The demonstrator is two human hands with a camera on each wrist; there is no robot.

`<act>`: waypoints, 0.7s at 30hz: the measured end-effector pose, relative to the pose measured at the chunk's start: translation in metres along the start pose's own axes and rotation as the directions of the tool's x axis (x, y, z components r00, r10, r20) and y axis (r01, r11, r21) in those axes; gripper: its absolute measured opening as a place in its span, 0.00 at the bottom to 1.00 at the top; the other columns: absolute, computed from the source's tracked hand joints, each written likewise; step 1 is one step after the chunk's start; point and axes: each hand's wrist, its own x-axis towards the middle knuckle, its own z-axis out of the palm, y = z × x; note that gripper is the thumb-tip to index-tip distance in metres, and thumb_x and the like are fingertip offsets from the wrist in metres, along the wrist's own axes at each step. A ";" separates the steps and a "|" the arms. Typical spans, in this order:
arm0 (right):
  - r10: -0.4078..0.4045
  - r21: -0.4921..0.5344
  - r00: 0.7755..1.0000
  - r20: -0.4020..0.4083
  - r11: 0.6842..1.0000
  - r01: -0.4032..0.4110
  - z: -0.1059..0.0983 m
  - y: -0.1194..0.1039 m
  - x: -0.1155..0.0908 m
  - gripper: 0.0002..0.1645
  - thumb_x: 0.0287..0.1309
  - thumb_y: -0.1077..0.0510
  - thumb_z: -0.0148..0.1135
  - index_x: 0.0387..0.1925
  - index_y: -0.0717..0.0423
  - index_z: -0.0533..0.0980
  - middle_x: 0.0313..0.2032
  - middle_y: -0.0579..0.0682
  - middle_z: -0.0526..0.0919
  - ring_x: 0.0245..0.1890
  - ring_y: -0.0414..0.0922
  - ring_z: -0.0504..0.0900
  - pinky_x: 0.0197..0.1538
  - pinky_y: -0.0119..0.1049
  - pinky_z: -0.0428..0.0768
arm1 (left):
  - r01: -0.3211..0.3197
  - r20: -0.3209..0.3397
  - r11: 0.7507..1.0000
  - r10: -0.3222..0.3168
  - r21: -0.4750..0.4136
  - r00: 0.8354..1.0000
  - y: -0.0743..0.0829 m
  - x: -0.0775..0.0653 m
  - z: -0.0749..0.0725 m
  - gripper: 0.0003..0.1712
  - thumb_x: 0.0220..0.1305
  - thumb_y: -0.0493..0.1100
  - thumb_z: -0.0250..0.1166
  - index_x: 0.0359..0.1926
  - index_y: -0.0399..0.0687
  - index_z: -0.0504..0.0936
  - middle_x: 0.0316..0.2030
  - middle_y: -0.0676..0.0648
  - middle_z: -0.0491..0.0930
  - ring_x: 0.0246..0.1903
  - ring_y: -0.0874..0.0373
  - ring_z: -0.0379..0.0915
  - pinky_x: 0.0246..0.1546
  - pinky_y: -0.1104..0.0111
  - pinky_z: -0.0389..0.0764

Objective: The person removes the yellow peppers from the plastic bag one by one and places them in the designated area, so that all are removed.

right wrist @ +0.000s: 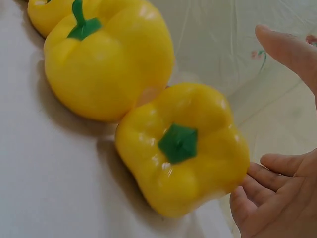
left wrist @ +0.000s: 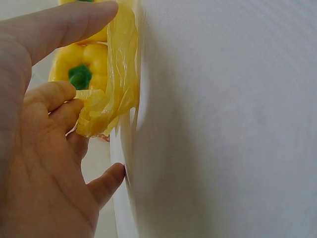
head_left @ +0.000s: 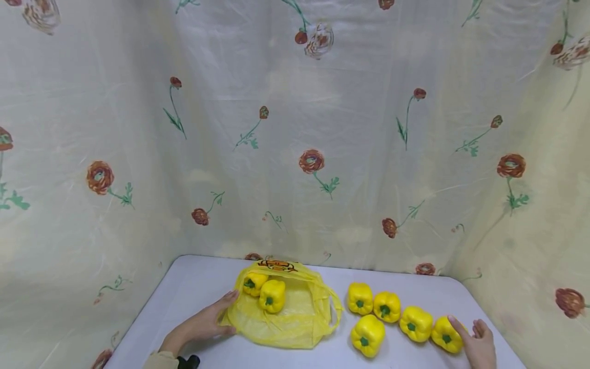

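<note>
A thin yellow plastic bag lies with its mouth facing the near side, two yellow bell peppers inside it. At its left edge is my left hand, thumb and fingers spread wide. The left wrist view shows fingertips against the crumpled bag rim, a pepper behind. Around the rightmost yellow bell pepper my right hand is spread. In the right wrist view, the thumb stands well apart from the fingers, which are beside that pepper; whether they touch it I cannot tell.
Several more yellow bell peppers stand in a slanting group between the bag and my right hand. All rest on a white table. A flower-printed curtain hangs behind and along both sides. The bag's handle loop extends to the right.
</note>
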 end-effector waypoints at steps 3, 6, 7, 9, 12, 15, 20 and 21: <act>-0.024 0.000 1.000 0.000 1.000 0.024 -0.001 -0.007 -0.001 0.68 0.57 0.29 0.55 0.72 0.69 0.31 0.73 0.71 0.37 0.73 0.66 0.42 0.75 0.56 0.45 | -0.014 0.001 1.000 0.014 -0.001 1.000 0.000 -0.001 -0.001 0.56 0.54 0.67 0.66 0.75 0.49 0.51 0.76 0.43 0.46 0.74 0.40 0.43 0.72 0.42 0.51; -0.012 -0.004 1.000 0.001 1.000 0.012 -0.002 -0.016 -0.003 0.71 0.53 0.25 0.55 0.73 0.67 0.31 0.74 0.70 0.36 0.74 0.65 0.41 0.76 0.55 0.45 | -0.026 -0.001 1.000 0.026 -0.008 1.000 0.002 -0.001 -0.002 0.56 0.55 0.66 0.66 0.75 0.48 0.51 0.76 0.43 0.46 0.74 0.40 0.43 0.71 0.42 0.51; -0.009 0.001 1.000 0.002 1.000 0.009 -0.003 -0.018 -0.003 0.73 0.52 0.24 0.55 0.73 0.67 0.31 0.74 0.69 0.35 0.74 0.65 0.41 0.75 0.56 0.45 | -0.027 -0.001 1.000 0.027 -0.008 1.000 0.002 -0.001 -0.002 0.56 0.55 0.65 0.66 0.75 0.48 0.51 0.76 0.43 0.46 0.74 0.40 0.43 0.71 0.42 0.51; -0.001 -0.001 1.000 0.007 1.000 0.001 -0.003 -0.024 -0.005 0.74 0.50 0.23 0.55 0.73 0.66 0.31 0.74 0.68 0.34 0.74 0.64 0.40 0.75 0.56 0.45 | -0.027 -0.005 1.000 0.027 0.000 1.000 0.002 -0.001 -0.002 0.56 0.54 0.66 0.66 0.75 0.48 0.51 0.76 0.43 0.46 0.74 0.40 0.43 0.71 0.42 0.51; -0.023 0.009 1.000 0.010 1.000 0.023 0.000 -0.032 -0.005 0.74 0.49 0.23 0.56 0.74 0.65 0.31 0.74 0.68 0.34 0.74 0.64 0.40 0.75 0.56 0.46 | -0.025 -0.007 1.000 0.025 0.011 1.000 0.002 -0.001 -0.002 0.56 0.54 0.66 0.66 0.75 0.48 0.52 0.76 0.43 0.46 0.74 0.40 0.43 0.71 0.42 0.51; -0.067 0.012 0.998 0.012 0.998 0.067 0.009 -0.040 -0.004 0.72 0.51 0.26 0.59 0.74 0.63 0.32 0.75 0.66 0.36 0.75 0.63 0.41 0.76 0.55 0.46 | -0.019 -0.006 1.000 0.019 0.016 1.000 0.002 -0.001 -0.002 0.56 0.54 0.66 0.66 0.75 0.48 0.51 0.76 0.43 0.46 0.74 0.40 0.43 0.71 0.41 0.51; -0.163 -0.008 0.985 0.060 0.986 0.164 0.026 -0.054 -0.011 0.70 0.52 0.30 0.63 0.75 0.61 0.34 0.75 0.65 0.39 0.75 0.62 0.43 0.76 0.54 0.45 | -0.009 0.000 1.000 0.009 0.005 1.000 0.003 0.000 -0.002 0.56 0.54 0.66 0.66 0.75 0.49 0.51 0.76 0.44 0.46 0.74 0.41 0.43 0.71 0.42 0.51; -0.183 -0.010 0.980 0.074 0.983 0.185 0.029 -0.058 -0.015 0.69 0.52 0.31 0.63 0.75 0.61 0.34 0.75 0.66 0.39 0.75 0.63 0.43 0.76 0.54 0.46 | -0.009 0.002 1.000 0.009 0.002 1.000 0.003 0.000 -0.002 0.56 0.54 0.66 0.66 0.75 0.48 0.51 0.76 0.43 0.46 0.74 0.41 0.43 0.71 0.42 0.51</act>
